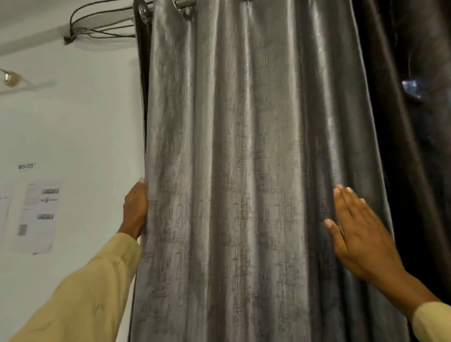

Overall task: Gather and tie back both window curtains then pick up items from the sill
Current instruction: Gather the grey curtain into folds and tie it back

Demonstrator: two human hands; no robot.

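Note:
A shiny grey curtain hangs in vertical folds from a metal rod and fills the middle of the head view. My left hand grips the curtain's left edge, with its fingers hidden behind the cloth. My right hand lies flat on the curtain's right side, fingers straight and apart, holding nothing. To the right, past the curtain's edge, there is a dark gap with dark cloth. The sill and its items are hidden.
A white wall stands left of the curtain, with taped paper sheets and a small "WS-05" label. Black cables run along the wall near the ceiling. A small fitting sits at the far left.

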